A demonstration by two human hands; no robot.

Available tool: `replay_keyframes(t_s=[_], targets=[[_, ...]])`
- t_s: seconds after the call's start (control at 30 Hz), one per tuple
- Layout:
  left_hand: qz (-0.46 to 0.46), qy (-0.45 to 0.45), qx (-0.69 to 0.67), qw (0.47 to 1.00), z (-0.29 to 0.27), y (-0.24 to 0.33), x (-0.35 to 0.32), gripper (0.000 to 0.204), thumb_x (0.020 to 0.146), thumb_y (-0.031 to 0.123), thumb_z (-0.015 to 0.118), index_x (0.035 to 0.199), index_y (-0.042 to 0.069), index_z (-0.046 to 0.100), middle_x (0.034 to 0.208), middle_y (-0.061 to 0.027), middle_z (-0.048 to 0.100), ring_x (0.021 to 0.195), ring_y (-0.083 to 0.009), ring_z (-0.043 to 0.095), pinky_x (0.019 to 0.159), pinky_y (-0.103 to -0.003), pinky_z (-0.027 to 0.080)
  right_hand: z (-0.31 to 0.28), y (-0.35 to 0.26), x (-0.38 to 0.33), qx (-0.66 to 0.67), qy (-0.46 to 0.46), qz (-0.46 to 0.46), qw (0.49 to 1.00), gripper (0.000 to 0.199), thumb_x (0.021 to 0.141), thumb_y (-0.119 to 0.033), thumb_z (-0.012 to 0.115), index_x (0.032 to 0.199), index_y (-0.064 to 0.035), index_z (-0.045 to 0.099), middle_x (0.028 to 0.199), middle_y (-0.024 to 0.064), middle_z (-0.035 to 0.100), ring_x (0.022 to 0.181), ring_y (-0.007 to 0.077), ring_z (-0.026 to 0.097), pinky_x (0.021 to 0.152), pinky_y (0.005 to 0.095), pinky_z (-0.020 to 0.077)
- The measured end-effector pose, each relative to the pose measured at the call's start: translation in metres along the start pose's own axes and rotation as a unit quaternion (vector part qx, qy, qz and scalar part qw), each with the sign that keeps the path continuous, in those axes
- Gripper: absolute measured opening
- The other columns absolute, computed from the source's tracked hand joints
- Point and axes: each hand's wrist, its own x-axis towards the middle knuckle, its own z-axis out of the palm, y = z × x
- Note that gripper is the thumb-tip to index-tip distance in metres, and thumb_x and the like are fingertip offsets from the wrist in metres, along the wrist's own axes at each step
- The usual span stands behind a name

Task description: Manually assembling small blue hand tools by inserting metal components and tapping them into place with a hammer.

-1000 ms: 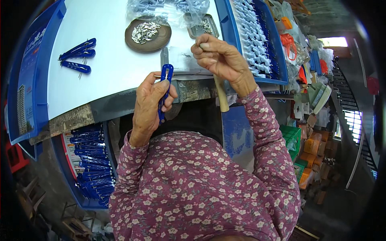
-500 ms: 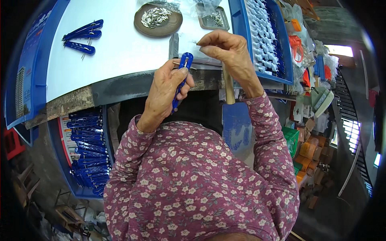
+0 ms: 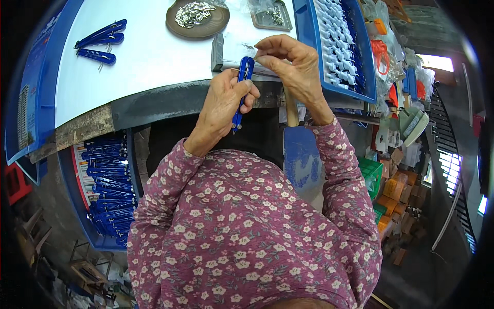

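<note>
The slim blue plastic clipper [image 3: 241, 92], clamped in the left hand [image 3: 224, 103], has been raised to the right hand [image 3: 288, 64], whose fingertips [image 3: 265, 53] are pinched together just above its tip.

A slim blue plastic clipper [image 3: 240, 92] stands nearly upright in her left hand [image 3: 222, 105], its top end level with the front edge of the white counter [image 3: 154, 56] and its lower end poking out below her curled fingers. Her right hand [image 3: 290, 67] pinches something tiny and pale at the clipper's top end, too small to make out.
</note>
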Motion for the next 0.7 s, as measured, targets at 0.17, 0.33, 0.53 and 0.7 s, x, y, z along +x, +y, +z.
replay_keyframes(t_s=[0.17, 0.33, 0.53, 0.7], targets=[[-0.003, -0.007, -0.005, 1.0, 0.0, -0.002, 0.004, 0.016, 0.084, 0.006, 0.047, 0.093, -0.006, 0.042, 0.07, -0.0093, 0.055, 0.052, -0.0069, 0.047, 0.043, -0.017, 0.039, 0.004, 0.007, 0.001, -0.019, 0.004, -0.014, 1.0, 0.02, 0.077, -0.003, 0.062, 0.096, 0.0008, 0.061, 0.083, 0.0066, 0.064, 0.078, 0.0107, 0.061, 0.071, 0.0213, 0.0489], [-0.007, -0.009, -0.014, 1.0, -0.001, -0.002, 0.005, 0.017, 0.084, 0.006, 0.047, 0.094, -0.007, 0.042, 0.07, -0.0094, 0.055, 0.052, -0.0072, 0.047, 0.043, -0.018, 0.039, 0.009, 0.009, 0.001, -0.068, 0.025, -0.031, 0.997, 0.019, 0.077, -0.001, 0.061, 0.096, 0.0003, 0.061, 0.081, 0.0062, 0.064, 0.076, 0.0107, 0.061, 0.068, 0.0216, 0.0489], [-0.007, -0.019, -0.012, 1.0, -0.004, -0.003, 0.006, 0.019, 0.083, 0.007, 0.048, 0.095, -0.007, 0.043, 0.07, -0.0097, 0.055, 0.054, -0.008, 0.049, 0.043, -0.018, 0.04, 0.014, 0.014, 0.003, -0.193, 0.053, -0.156, 0.967, 0.019, 0.073, 0.002, 0.063, 0.092, -0.001, 0.062, 0.078, 0.0071, 0.064, 0.069, 0.0124, 0.062, 0.063, 0.0226, 0.0494], [-0.009, -0.016, -0.017, 1.0, -0.003, -0.003, 0.005, 0.018, 0.083, 0.007, 0.048, 0.093, -0.007, 0.044, 0.07, -0.0095, 0.054, 0.054, -0.0082, 0.049, 0.044, -0.018, 0.04, 0.017, 0.011, 0.004, -0.236, 0.066, -0.207, 0.947, 0.017, 0.073, 0.002, 0.063, 0.089, -0.0024, 0.062, 0.077, 0.0083, 0.064, 0.067, 0.016, 0.063, 0.06, 0.0243, 0.0497]])
